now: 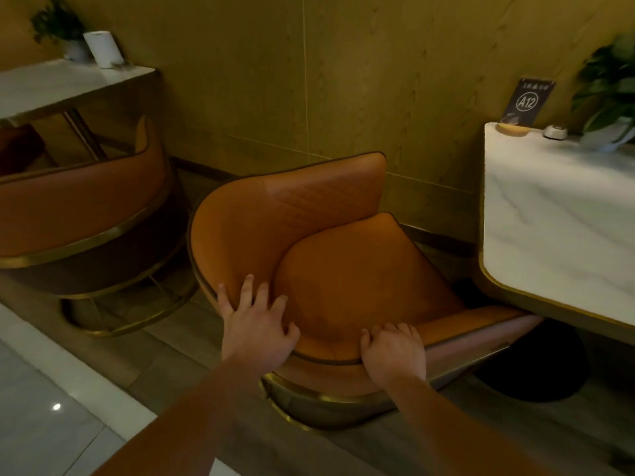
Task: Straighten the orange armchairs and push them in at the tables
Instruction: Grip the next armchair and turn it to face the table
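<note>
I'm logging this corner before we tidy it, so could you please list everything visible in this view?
Marble-topped tables: two, white; left table at back left, right table at right.
Orange armchairs: two; near armchair centre, angled at right table; left armchair pushed up to left table.
Paper towel roll: one, white, on left table.
Potted plants: two, green; one on left table, one on right table.
A12 sign: one, dark, far edge of right table.
Small device: one, white, beside the sign.
Left hand: fingers spread on near armchair's back.
Right hand: fingers curled over its rim.
</note>
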